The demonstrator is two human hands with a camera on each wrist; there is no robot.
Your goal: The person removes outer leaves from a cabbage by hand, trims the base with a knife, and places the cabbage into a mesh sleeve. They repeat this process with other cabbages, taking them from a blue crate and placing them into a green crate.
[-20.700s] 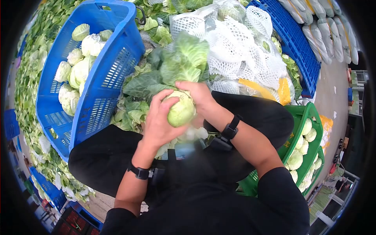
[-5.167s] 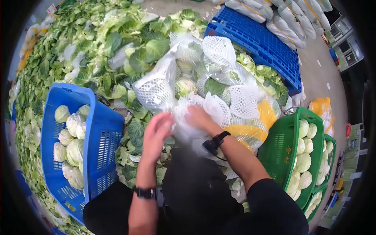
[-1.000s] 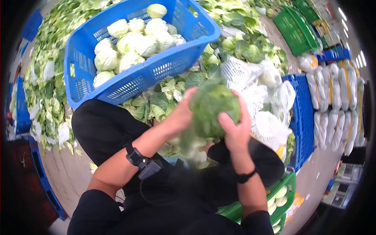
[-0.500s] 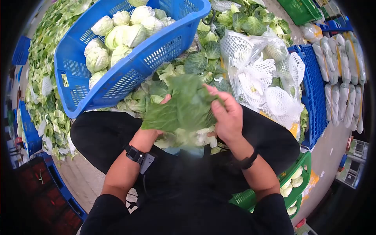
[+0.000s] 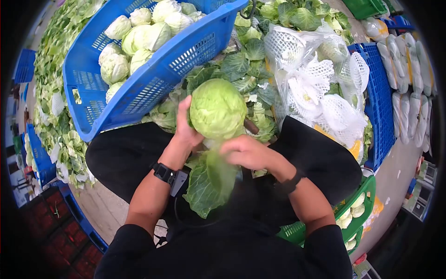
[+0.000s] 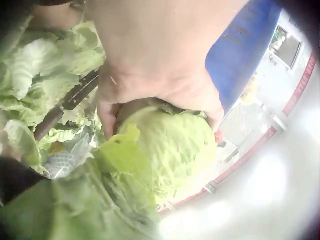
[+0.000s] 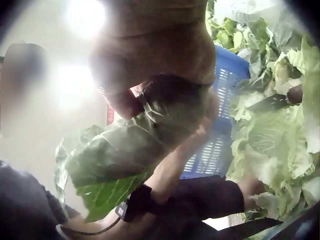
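My left hand [image 5: 186,129] grips a round, pale green cabbage [image 5: 218,109] from its left side, above my lap. In the left wrist view, thumb and fingers spread round the cabbage [image 6: 172,150]. Just below it, my right hand [image 5: 251,152] grips a large dark green outer leaf [image 5: 206,188], which hangs down towards my body. The right wrist view shows this leaf [image 7: 135,145] bunched under the curled fingers. A knife with a brown handle [image 6: 48,123] lies on the loose leaves beyond the cabbage, its dark blade [image 6: 82,90] partly hidden by the left hand.
A blue crate [image 5: 155,86] of trimmed cabbages stands at front left. White mesh nets and plastic [image 5: 304,88] lie at front right, before a blue pallet [image 5: 381,109]. Green crates [image 5: 369,190] of cabbages stand by my right knee. Loose leaves [image 5: 51,121] cover the far left floor.
The dark green outer leaves spread out between both hands half a second ago. Now the pale cabbage shows in the left hand, and the right hand has pulled a leaf down towards my lap.
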